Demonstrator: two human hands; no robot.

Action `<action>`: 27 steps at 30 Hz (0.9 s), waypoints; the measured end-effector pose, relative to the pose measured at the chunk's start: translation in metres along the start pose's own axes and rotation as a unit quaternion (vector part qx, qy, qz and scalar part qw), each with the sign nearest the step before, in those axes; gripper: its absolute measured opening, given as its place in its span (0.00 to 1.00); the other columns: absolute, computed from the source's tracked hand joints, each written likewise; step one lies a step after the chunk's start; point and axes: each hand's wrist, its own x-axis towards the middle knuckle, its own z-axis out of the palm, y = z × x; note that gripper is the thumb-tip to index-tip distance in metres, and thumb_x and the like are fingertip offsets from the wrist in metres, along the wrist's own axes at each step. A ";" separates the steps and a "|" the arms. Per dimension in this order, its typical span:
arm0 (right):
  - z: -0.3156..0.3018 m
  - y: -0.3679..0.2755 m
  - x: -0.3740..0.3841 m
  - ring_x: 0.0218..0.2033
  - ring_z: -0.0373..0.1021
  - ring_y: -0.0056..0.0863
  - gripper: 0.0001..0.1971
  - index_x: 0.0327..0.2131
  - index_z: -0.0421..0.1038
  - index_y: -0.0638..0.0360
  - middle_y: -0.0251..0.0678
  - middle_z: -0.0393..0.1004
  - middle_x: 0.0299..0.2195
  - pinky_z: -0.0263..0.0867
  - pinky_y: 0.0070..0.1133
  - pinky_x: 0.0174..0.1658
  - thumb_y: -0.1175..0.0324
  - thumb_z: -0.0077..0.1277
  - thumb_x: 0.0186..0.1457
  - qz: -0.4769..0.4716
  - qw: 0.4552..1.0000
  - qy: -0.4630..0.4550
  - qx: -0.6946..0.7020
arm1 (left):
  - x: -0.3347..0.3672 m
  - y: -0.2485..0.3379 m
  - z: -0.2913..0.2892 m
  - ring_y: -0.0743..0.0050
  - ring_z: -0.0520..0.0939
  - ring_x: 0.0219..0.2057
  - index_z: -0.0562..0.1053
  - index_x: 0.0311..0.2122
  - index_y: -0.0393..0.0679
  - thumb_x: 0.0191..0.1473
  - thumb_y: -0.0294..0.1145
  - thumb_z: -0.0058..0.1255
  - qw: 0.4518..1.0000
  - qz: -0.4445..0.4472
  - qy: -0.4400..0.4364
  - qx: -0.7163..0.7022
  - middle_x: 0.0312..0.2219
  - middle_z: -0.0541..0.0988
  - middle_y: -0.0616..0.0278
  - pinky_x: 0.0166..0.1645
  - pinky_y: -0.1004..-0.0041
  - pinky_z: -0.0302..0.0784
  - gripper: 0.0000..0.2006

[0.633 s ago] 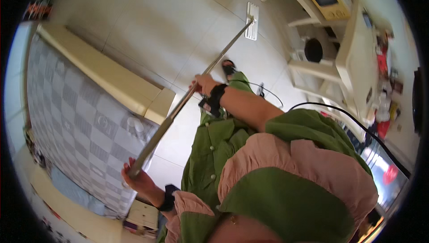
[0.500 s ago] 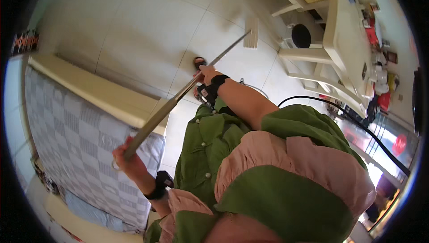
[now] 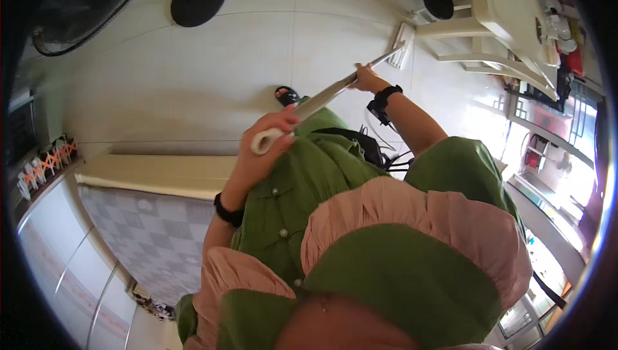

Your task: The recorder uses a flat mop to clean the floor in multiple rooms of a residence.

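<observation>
A flat mop slants across the view in front of me. Its pale handle [image 3: 325, 95] runs from near my waist out to a whitish, ribbed rectangular head [image 3: 402, 47], which lies on the tiled floor near a table leg. My left hand [image 3: 262, 147] is wrapped round the handle's upper end, close to its hollow loop. Farther down the shaft, my right hand [image 3: 368, 79] is closed on the thinner metal part. Black bands circle both wrists.
A cream table [image 3: 489, 2] with slanted legs stands at the right, a black-topped round container [image 3: 438, 1] beside it. At the upper left is a standing fan with a round black base [image 3: 198, 0]. A bed with a grey checked cover [image 3: 154, 234] lies at the left.
The mop head has shifted right, closer to the table legs. My left hand came in from over the bed to my waist, and my right hand reached farther right. My view has turned, bringing the fan in.
</observation>
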 end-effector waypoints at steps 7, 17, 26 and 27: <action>0.009 -0.147 0.003 0.44 0.55 0.41 0.11 0.32 0.66 0.52 0.42 0.61 0.38 0.54 0.42 0.41 0.69 0.48 0.40 0.044 0.989 0.056 -0.127 | -0.017 0.029 -0.114 0.61 0.67 0.43 0.65 0.25 0.38 0.43 0.24 0.45 1.000 0.000 -0.014 0.027 0.31 0.71 0.58 0.48 0.68 0.56 0.03; 0.098 -0.484 0.052 0.42 0.59 0.42 0.15 0.34 0.67 0.57 0.42 0.66 0.37 0.55 0.45 0.38 0.61 0.45 0.42 -0.025 0.991 -0.014 -0.129 | -0.139 0.080 -0.402 0.60 0.69 0.40 0.67 0.26 0.37 0.45 0.25 0.43 0.972 -0.050 0.211 0.095 0.30 0.72 0.55 0.46 0.66 0.59 0.04; 0.209 -0.784 0.014 0.40 0.58 0.47 0.16 0.29 0.70 0.62 0.47 0.66 0.34 0.38 0.64 0.33 0.61 0.47 0.37 -0.394 0.898 -0.179 -0.077 | -0.329 0.186 -0.540 0.57 0.71 0.36 0.67 0.27 0.35 0.46 0.31 0.39 0.851 -0.037 0.501 0.155 0.29 0.70 0.54 0.45 0.66 0.64 0.09; 0.222 -0.811 0.002 0.40 0.59 0.46 0.15 0.29 0.70 0.63 0.46 0.67 0.33 0.40 0.63 0.33 0.63 0.46 0.38 -0.350 0.918 -0.178 -0.047 | -0.350 0.197 -0.545 0.58 0.71 0.35 0.67 0.27 0.35 0.46 0.32 0.39 0.815 -0.033 0.555 0.165 0.28 0.70 0.55 0.44 0.65 0.65 0.10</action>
